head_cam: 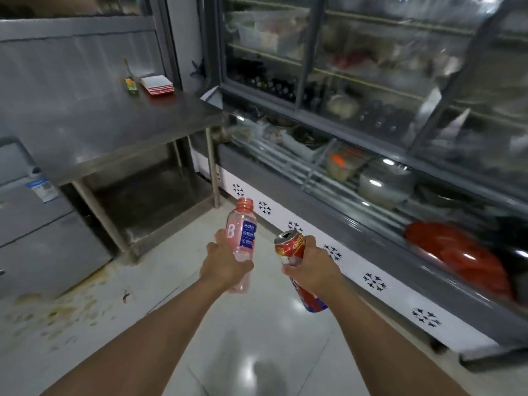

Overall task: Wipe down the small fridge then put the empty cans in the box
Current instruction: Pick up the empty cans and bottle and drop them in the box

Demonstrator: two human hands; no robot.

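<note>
My left hand (225, 262) grips a pink bottle (242, 241); my right hand (311, 267) clasps a red can (290, 247), perhaps two, above glossy tiled floor (257, 338) beside a steel table (114, 121).

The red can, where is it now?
In the head view, the red can is in the right hand, right of the pink bottle, above the floor.

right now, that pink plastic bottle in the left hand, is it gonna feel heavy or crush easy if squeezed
Probably light: the pink bottle looks clear through and uncapped, with no liquid level visible. Its thin transparent wall would likely flex or dent under a firm squeeze from the left hand. Set on its side, its round body would probably roll.
</note>
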